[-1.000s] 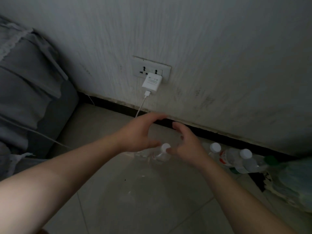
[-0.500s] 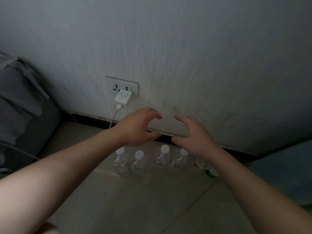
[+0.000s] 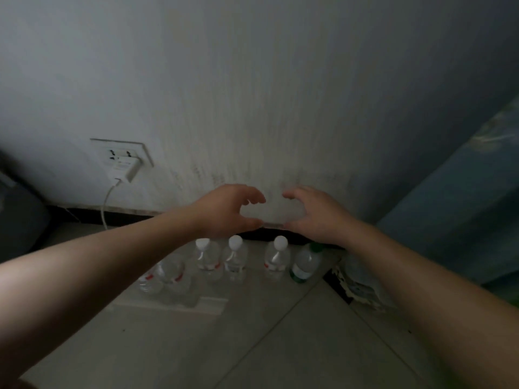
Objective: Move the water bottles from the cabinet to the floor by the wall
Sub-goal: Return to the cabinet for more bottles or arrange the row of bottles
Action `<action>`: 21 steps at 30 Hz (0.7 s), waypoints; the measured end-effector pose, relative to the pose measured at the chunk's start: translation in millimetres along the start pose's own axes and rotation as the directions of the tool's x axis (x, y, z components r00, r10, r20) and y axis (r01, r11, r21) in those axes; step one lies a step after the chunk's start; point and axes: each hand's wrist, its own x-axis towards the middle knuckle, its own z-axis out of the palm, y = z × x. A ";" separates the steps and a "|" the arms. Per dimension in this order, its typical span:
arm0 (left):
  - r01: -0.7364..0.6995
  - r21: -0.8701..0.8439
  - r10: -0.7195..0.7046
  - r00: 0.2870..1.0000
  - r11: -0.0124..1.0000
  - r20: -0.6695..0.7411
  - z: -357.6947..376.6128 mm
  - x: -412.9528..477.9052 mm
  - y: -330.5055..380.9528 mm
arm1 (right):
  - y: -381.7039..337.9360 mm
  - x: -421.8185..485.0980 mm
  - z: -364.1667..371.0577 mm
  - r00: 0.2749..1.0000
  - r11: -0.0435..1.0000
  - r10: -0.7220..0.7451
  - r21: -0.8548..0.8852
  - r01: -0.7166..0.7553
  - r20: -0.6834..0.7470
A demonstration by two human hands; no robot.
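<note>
Several clear water bottles stand in a row on the tiled floor against the wall. Three of them have white caps: one (image 3: 207,256), one (image 3: 235,255), one (image 3: 276,256). A green-capped bottle (image 3: 305,262) stands at the right end. Two more clear bottles (image 3: 168,276) are partly hidden behind my left forearm. My left hand (image 3: 227,210) and my right hand (image 3: 314,213) hover above the row, fingers loosely curved toward each other, holding nothing and touching no bottle.
A wall socket (image 3: 123,153) holds a white charger (image 3: 125,169) whose cable hangs to the floor. A dark baseboard runs along the wall. Grey fabric sits at the far left. A blue-green cloth (image 3: 460,226) fills the right side, with a torn floor patch (image 3: 356,290) below.
Both hands have lifted away from the bottles and now hang higher in front of the wall. The view has tilted up and shifted, showing the whole row.
</note>
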 end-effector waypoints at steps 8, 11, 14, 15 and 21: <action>0.055 0.079 -0.060 0.996 0.995 0.070 26.0 24.1 36.1 | 54.0 -4.4 1.5 0.996 0.998 0.008 -0.057 -0.003 0.092; 0.062 0.068 -0.066 0.996 0.996 0.057 32.6 32.4 48.1 | 71.7 -3.6 2.5 0.994 0.999 0.002 -0.054 0.004 0.110; 0.076 0.073 -0.082 0.994 0.994 0.077 43.2 40.3 55.5 | 89.7 -4.0 8.4 0.989 0.998 0.006 -0.061 0.003 0.147; 0.084 0.085 -0.092 0.992 0.993 0.092 47.7 42.8 57.5 | 95.0 -4.0 11.2 0.988 0.997 0.003 -0.073 0.008 0.155; 0.107 0.173 -0.135 0.979 0.979 0.156 80.2 50.3 56.8 | 123.0 -3.4 33.7 0.965 0.991 0.008 -0.134 0.028 0.261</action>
